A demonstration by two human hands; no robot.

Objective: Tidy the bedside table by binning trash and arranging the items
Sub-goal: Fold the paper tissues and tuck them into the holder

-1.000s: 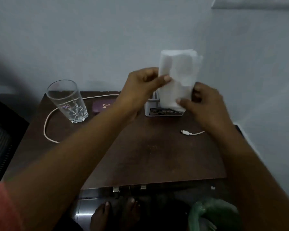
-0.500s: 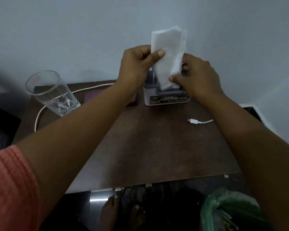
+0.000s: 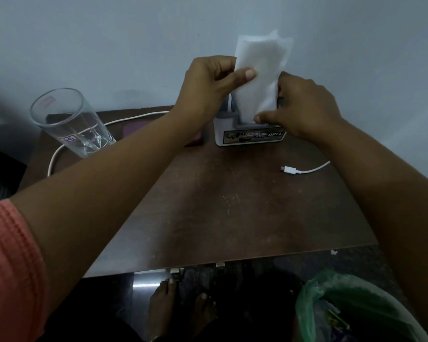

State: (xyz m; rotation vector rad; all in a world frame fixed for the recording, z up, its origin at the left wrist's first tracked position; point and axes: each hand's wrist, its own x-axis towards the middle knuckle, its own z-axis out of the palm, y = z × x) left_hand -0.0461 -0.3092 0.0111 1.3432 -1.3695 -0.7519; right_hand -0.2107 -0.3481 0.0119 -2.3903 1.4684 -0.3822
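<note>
Folded tissue going into the holder

Both hands, left hand [image 3: 208, 82] and right hand [image 3: 304, 107], pinch the white tissue [image 3: 257, 77] with closed fingers above the OPEL holder [image 3: 250, 137] on the desk [image 3: 232, 206]. It looks light, limp and easily torn, so the folded edges seem the best hold.

White tissue stack [image 3: 257, 77]: folded, upright, lower end set into the slot of the holder [image 3: 250, 134], upper corners splayed. Holder: white-and-grey box with a printed strip reading "OPEL", standing at the back of the surface [image 3: 232, 206]. Clear drinking glass [image 3: 71, 122]: empty, upright, far left, resting over the white charging cable [image 3: 304, 170], whose plug end lies loose at right. Green-lined bin [image 3: 351, 309] on the floor, lower right, holding scraps.
</note>
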